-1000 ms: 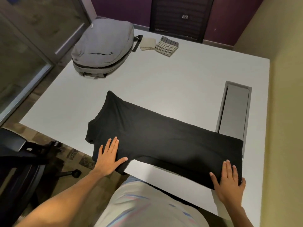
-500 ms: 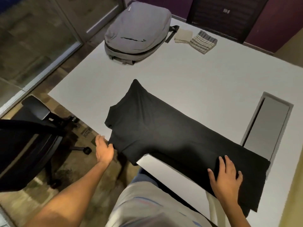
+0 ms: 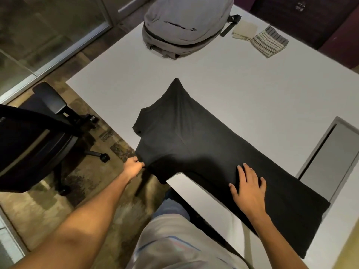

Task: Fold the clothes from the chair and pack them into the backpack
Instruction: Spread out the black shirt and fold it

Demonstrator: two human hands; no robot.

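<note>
Where gripped, shirt corner unclear.

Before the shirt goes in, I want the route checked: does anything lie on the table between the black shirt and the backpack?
Nothing visible does. Bare white table separates the black shirt from the grey backpack. The two folded cloths lie off to the backpack's right, clear of that stretch. The backpack's zipper looks closed, though.

Backpack top beyond upper edge
</note>
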